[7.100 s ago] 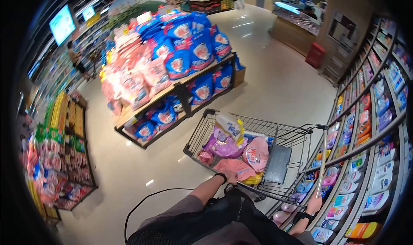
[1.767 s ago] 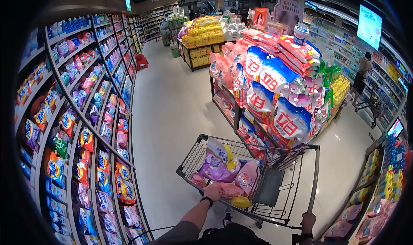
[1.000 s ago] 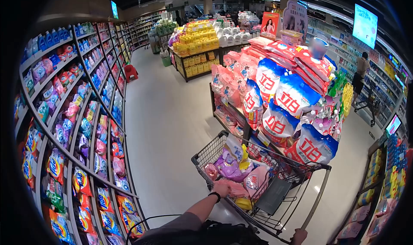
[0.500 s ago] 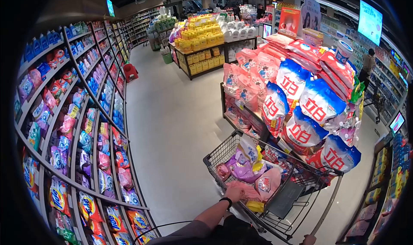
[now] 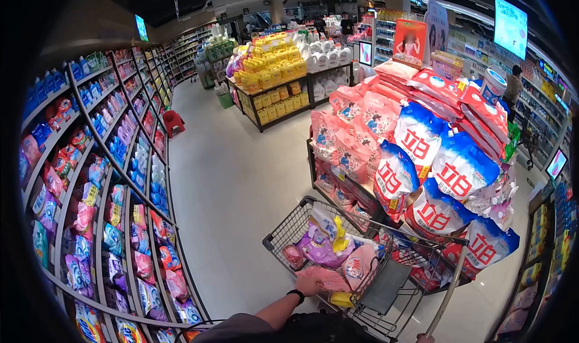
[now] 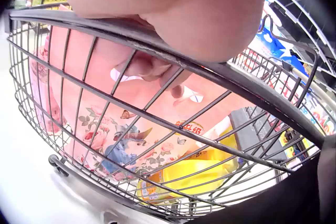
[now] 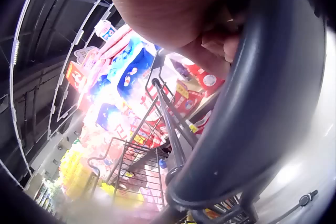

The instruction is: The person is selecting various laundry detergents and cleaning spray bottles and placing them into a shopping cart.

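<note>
A wire shopping cart stands in front of me. My left hand grips its side rim, and in the left wrist view the fingertips curl over the rim into the basket. My right hand, at the bottom edge of the head view, grips the push handle; the right wrist view shows the fingers wrapped round this thick dark bar. Inside the basket lie a purple bag, a pink bag, a flowered pink pack and a yellow pack.
To the right of the cart, close beside it, rises a display of red, white and blue detergent bags and pink bags. Long shelves line the left. Further ahead are a yellow bottle display and a red stool. Pale aisle floor runs between.
Since the oldest frame, the view has turned to another aisle, with detergent shelves on the left. Lately the bag display and yellow bottles have come nearer. Both hands stay on the cart.
</note>
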`<state>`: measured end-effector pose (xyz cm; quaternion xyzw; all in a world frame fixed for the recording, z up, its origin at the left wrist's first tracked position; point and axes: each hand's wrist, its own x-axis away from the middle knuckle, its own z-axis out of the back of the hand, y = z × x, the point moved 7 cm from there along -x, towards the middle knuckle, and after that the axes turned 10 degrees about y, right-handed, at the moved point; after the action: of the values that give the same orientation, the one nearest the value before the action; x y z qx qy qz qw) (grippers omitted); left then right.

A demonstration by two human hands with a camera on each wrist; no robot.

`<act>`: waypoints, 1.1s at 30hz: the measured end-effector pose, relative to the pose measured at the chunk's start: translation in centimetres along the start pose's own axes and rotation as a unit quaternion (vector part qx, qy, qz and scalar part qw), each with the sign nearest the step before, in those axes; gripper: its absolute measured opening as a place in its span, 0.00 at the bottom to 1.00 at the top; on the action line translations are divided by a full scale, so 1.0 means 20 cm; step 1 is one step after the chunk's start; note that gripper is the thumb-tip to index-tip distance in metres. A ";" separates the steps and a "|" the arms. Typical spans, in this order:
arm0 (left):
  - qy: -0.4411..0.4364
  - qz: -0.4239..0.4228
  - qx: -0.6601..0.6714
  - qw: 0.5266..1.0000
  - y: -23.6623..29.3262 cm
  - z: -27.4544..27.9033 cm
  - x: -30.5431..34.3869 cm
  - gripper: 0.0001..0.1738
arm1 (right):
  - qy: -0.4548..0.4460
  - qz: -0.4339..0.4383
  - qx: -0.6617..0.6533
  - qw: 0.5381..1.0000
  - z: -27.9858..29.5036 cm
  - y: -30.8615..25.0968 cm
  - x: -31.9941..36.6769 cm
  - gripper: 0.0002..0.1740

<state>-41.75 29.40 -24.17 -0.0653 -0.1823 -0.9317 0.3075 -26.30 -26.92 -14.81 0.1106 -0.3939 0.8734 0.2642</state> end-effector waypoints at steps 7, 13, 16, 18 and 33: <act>0.028 0.059 -0.010 0.998 -0.53 0.19 -0.38 0.14 | -0.068 -0.015 -0.007 0.998 -0.61 -0.34 0.04 0.16; 0.062 0.071 -0.008 0.996 -0.97 0.44 -0.71 0.12 | -0.144 0.022 -0.065 0.987 -1.12 -0.78 0.16 0.06; 0.023 0.089 0.006 0.996 -1.21 0.51 -0.79 0.13 | -0.154 0.023 -0.087 0.984 -1.34 -0.99 0.27 0.09; 0.011 0.094 -0.012 0.995 -1.34 0.56 -0.94 0.22 | -0.167 0.035 -0.104 0.980 -1.51 -1.13 0.31 0.08; 0.264 0.319 0.097 0.905 -1.87 1.19 -1.36 0.30 | -0.168 0.233 -0.021 0.958 -2.67 -2.04 0.49 0.20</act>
<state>-41.89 81.19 -19.71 0.1588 -0.1531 -0.7450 0.6296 -11.37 39.04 -20.61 0.1550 -0.4655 0.8712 -0.0146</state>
